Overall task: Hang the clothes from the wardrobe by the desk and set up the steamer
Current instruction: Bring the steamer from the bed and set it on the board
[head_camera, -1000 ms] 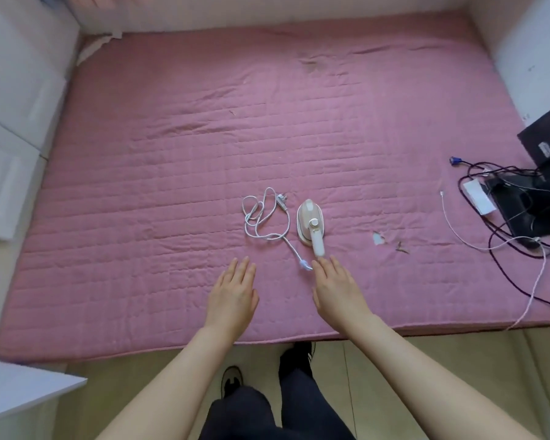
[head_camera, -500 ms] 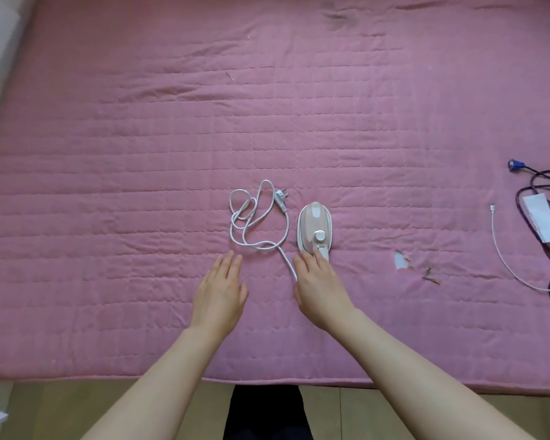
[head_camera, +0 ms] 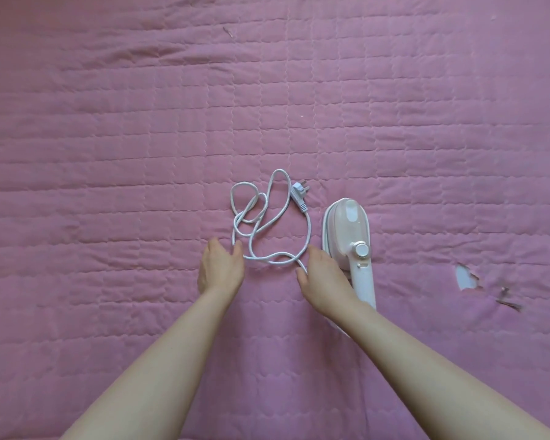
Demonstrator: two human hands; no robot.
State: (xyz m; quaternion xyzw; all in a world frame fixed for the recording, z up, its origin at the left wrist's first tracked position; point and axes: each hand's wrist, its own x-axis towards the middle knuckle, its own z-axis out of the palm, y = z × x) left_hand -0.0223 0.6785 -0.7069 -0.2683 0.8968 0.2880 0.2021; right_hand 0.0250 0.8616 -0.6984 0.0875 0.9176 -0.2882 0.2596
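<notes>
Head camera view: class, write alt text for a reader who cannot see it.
Two bare hands reach over a pink quilted bedspread towards a handheld garment steamer: the left hand touches its loosely tangled white power cord, and the right hand lies beside the steamer's handle. The plug lies unplugged.

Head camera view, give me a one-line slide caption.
Both hands, left and right, reach the white cord beside a handheld steamer on a pink quilt.

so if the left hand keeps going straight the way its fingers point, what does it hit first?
The white power cord: the left hand points up the quilt, fingertips already at the loop's near edge. Whether they touch is unclear.
</notes>
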